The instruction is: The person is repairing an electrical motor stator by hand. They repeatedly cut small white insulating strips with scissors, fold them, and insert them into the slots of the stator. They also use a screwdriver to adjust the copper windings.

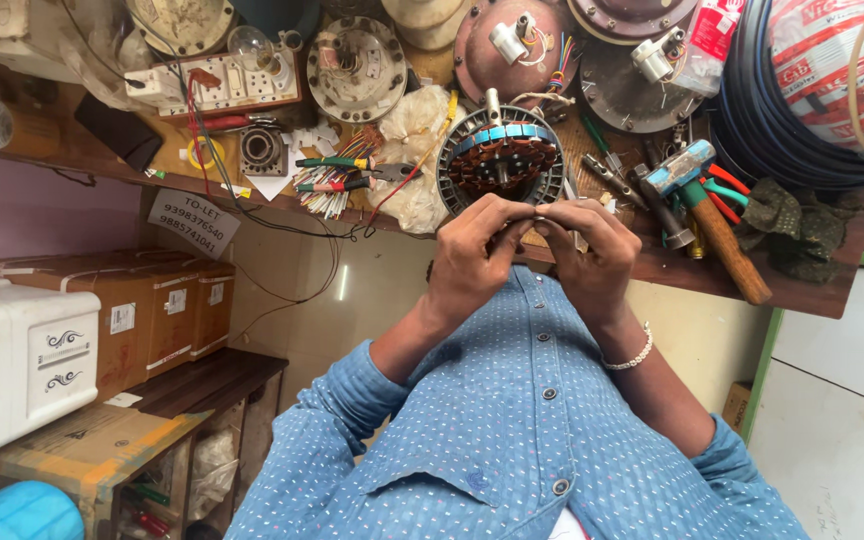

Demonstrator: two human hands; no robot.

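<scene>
Both the left hand (467, 262) and right hand (592, 255) pinch a thin wire narrowly just below the motor winding (502, 160) on the workbench (802, 285), where a hard tug could probably snap it.

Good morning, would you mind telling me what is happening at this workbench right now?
A person in a blue dotted shirt is working at a cluttered wooden bench. The left hand and right hand meet at the fingertips and pinch a small pale piece; what it is cannot be told. Just beyond them lies a round motor stator with copper windings. A hammer and pliers lie untouched nearby.
</scene>
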